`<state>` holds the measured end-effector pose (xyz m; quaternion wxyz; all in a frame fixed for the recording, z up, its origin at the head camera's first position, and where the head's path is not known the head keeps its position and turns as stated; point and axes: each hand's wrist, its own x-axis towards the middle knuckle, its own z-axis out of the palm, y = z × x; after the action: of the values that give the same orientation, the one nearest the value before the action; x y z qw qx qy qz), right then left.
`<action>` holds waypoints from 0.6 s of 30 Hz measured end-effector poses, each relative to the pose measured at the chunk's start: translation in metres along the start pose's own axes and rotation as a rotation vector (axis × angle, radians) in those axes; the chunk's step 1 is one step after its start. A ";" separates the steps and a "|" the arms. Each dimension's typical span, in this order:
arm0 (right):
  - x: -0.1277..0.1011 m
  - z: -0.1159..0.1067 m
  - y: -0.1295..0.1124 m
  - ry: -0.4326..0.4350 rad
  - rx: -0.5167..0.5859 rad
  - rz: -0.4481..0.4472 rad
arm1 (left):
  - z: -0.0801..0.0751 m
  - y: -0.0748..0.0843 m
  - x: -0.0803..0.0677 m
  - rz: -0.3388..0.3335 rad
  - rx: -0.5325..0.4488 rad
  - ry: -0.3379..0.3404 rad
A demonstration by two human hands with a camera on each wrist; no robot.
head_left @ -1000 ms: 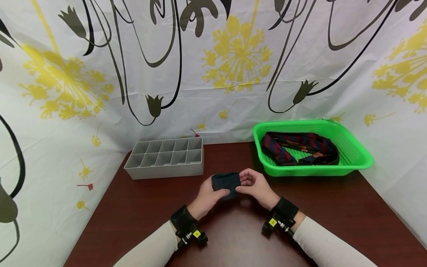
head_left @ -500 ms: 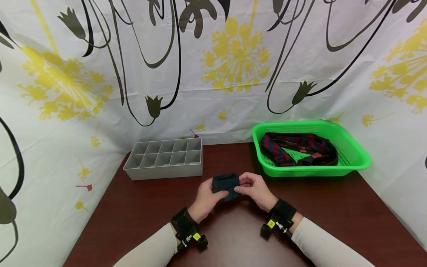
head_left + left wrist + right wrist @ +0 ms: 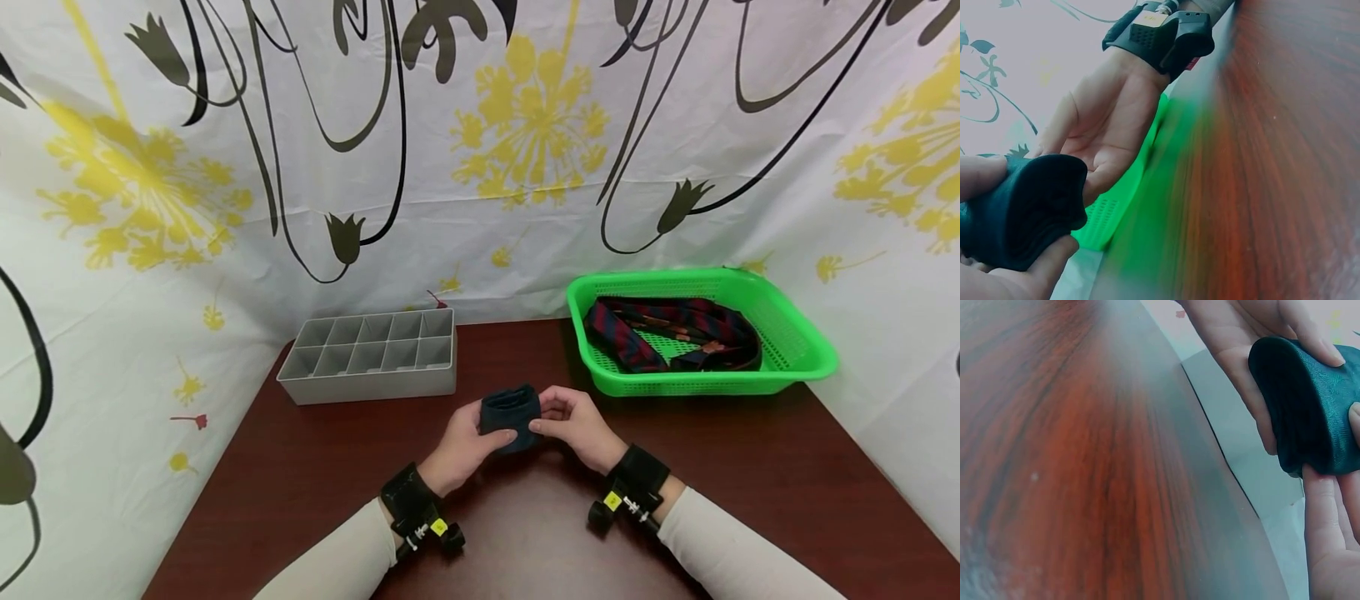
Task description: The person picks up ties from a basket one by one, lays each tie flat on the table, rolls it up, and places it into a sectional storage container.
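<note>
Barely anything has moved over the last second. At the left, the grey organiser (image 3: 370, 354) sits where it did, its cells showing nothing inside. The left hand (image 3: 461, 446) keeps its fingers and thumb curled round the dark rolled tie (image 3: 510, 410), held just above the table (image 3: 300, 492) at the middle; the roll looks a touch rounder and tighter than before, so the rolling seems nearly done. The right hand (image 3: 573, 425) pinches the roll's other side. At the right, the green basket (image 3: 802, 350) still holds a striped tie (image 3: 660, 333). No readable writing; yellow tags on the wrist mounts are too small.
</note>
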<state>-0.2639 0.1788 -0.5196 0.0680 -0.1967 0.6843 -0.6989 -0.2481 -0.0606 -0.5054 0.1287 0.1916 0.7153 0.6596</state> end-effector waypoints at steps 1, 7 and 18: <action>0.000 0.000 0.000 -0.002 0.000 -0.002 | -0.001 0.000 0.000 0.004 0.006 -0.013; -0.004 0.002 0.002 -0.043 0.028 -0.021 | -0.004 -0.001 -0.001 0.012 -0.006 -0.109; -0.003 0.008 0.001 0.002 -0.074 -0.023 | -0.002 -0.007 0.002 0.001 0.039 0.048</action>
<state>-0.2584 0.1729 -0.5214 0.0521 -0.2061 0.7076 -0.6739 -0.2511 -0.0617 -0.5124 0.1073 0.1787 0.7309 0.6499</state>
